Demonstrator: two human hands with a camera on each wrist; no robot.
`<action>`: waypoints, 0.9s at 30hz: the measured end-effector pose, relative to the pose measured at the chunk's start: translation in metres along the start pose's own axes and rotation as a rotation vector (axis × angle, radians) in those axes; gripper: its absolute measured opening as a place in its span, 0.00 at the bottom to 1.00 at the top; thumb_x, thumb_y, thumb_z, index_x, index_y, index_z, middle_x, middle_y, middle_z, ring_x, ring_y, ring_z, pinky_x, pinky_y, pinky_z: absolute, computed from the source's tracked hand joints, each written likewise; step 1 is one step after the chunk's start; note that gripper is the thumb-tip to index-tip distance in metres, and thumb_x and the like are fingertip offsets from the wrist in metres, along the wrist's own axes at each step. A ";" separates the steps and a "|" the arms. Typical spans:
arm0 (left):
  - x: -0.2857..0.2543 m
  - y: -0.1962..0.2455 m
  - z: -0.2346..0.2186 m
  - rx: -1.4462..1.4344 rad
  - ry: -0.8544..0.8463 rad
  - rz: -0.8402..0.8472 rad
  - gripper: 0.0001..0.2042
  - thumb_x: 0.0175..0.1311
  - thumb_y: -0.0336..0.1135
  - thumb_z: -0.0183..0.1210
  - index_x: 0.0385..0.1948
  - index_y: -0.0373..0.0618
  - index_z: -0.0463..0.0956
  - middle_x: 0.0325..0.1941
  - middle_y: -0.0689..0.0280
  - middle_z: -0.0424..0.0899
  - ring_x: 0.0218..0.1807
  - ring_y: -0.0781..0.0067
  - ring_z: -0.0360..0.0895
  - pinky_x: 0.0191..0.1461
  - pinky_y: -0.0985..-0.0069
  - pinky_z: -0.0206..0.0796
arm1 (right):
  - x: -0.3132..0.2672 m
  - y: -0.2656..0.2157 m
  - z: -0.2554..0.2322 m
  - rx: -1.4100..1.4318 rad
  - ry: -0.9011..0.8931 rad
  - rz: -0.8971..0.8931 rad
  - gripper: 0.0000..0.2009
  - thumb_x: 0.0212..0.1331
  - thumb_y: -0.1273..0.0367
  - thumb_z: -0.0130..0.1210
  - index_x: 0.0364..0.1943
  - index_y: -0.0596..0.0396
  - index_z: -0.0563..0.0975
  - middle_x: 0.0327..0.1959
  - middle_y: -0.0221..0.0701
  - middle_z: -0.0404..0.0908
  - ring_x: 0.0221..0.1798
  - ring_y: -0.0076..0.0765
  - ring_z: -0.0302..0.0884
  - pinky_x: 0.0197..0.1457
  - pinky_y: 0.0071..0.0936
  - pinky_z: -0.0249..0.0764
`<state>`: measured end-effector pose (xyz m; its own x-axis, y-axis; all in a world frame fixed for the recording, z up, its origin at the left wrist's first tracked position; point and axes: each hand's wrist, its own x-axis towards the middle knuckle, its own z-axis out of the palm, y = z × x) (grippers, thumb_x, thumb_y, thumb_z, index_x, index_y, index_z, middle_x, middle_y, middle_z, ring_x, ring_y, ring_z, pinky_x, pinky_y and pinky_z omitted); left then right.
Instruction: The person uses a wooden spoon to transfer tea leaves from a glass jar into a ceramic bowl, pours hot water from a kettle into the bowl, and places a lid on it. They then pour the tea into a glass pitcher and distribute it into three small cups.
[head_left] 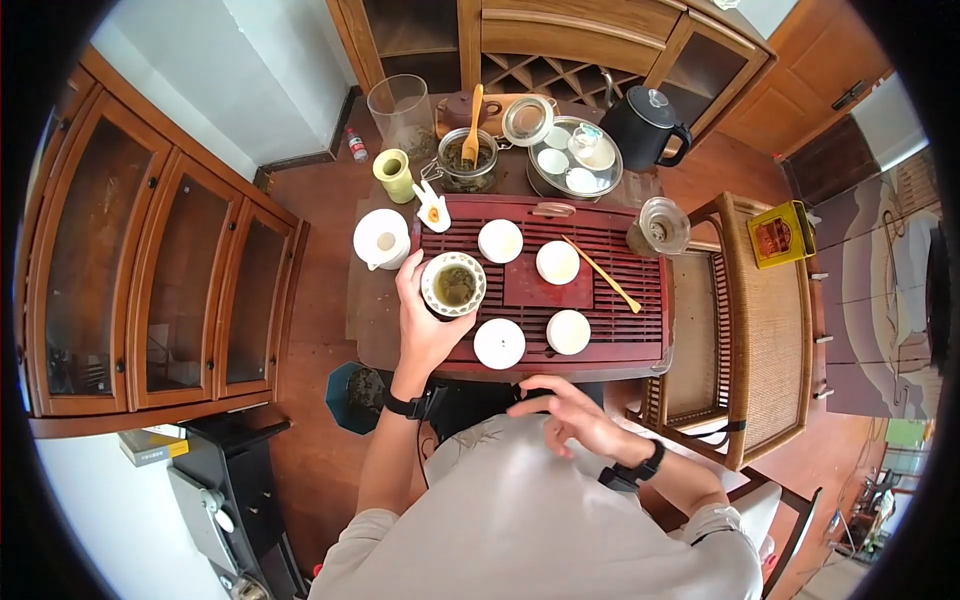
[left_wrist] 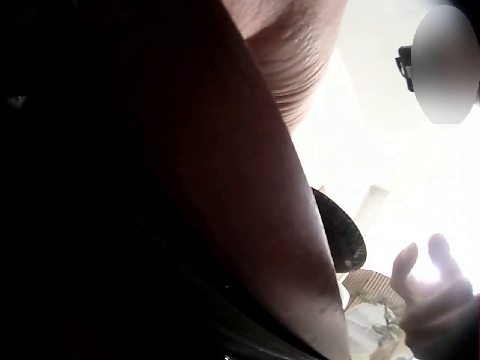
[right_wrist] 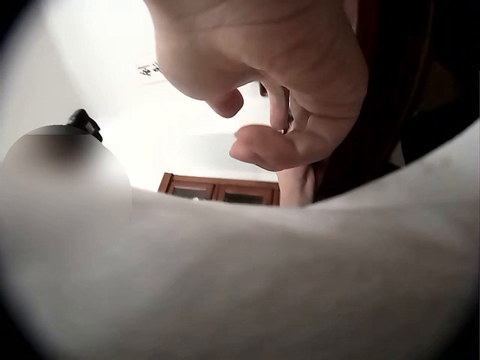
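My left hand [head_left: 428,330] grips a tea bowl [head_left: 468,262] with a patterned rim, holding wet green leaves and liquid, over the left end of the red slatted tea tray [head_left: 625,340]. Its fingers curve round the far-left side and the thumb lies along the near side. My right hand [head_left: 578,415] hovers before the shirt at the tray's near side, fingers loosely bent with nothing in them; the right wrist view shows this hand [right_wrist: 292,90] close up. White cups [head_left: 500,343] stand on the tray. Beside the left fingers sits a white pitcher [head_left: 372,228].
Behind the tray stand a green vase [head_left: 397,178], a jar of leaves [head_left: 466,180] with a wooden scoop [head_left: 474,115], a glass-lidded round tray [head_left: 542,185] and a black kettle [head_left: 645,125]. A bamboo pick [head_left: 605,275] lies on the slats. At right is a wicker chair [head_left: 770,330].
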<state>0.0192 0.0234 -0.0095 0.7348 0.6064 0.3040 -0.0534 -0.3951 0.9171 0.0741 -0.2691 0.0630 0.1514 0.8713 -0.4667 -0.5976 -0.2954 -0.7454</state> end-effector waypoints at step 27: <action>-0.001 0.001 -0.001 0.050 -0.026 -0.012 0.52 0.50 0.24 0.80 0.78 0.41 0.53 0.69 0.50 0.75 0.70 0.59 0.77 0.74 0.62 0.71 | 0.059 0.013 -0.014 0.421 -0.123 -0.017 0.51 0.71 0.47 0.53 0.87 0.21 0.29 0.86 0.54 0.56 0.32 0.42 0.84 0.34 0.35 0.79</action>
<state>0.0179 0.0230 -0.0091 0.7525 0.5932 0.2861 -0.0116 -0.4224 0.9063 0.0863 -0.2267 0.0187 0.0840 0.9225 -0.3768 -0.8687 -0.1175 -0.4812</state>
